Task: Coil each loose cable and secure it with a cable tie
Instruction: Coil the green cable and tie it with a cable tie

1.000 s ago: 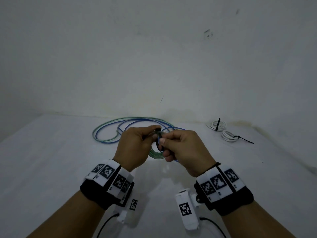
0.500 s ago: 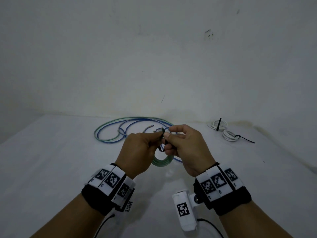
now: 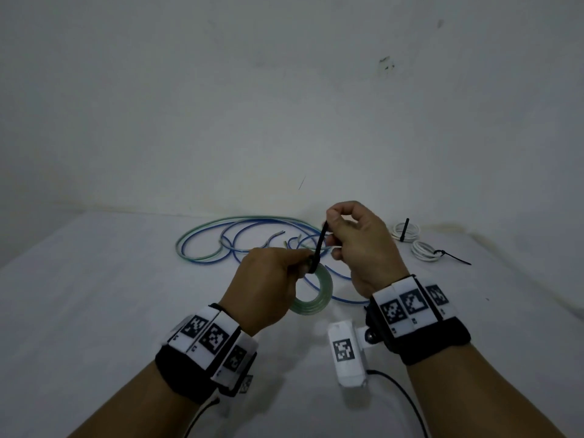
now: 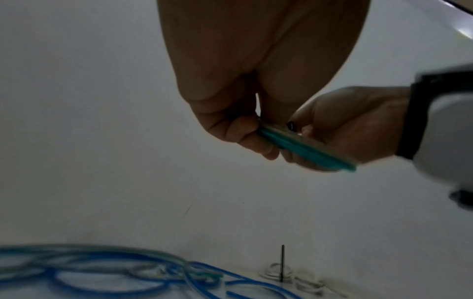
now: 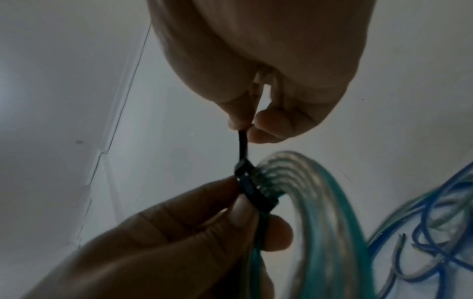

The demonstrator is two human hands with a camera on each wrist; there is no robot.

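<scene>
A small green cable coil point(image 3: 316, 298) hangs in my left hand point(image 3: 271, 279), whose thumb and fingers pinch it where a black cable tie point(image 3: 319, 248) wraps round it. My right hand point(image 3: 357, 245) pinches the tie's tail between thumb and forefinger, raised above the coil, and the tail runs taut. In the right wrist view the black cable tie point(image 5: 252, 188) sits tight round the strands of the green cable coil point(image 5: 317, 222). The left wrist view shows the green cable coil point(image 4: 302, 147) edge-on between both hands.
Loose blue and green cables point(image 3: 240, 238) sprawl on the white surface point(image 3: 94, 311) behind my hands. Two white coils, the nearer white coil point(image 3: 425, 250) and the farther white coil point(image 3: 406, 230), each bound with a black tie, lie at the right near the wall point(image 3: 284, 105).
My right hand has risen up and away from the left, drawing the tie's tail out long. The left hand still holds the coil, which now hangs more in view.
</scene>
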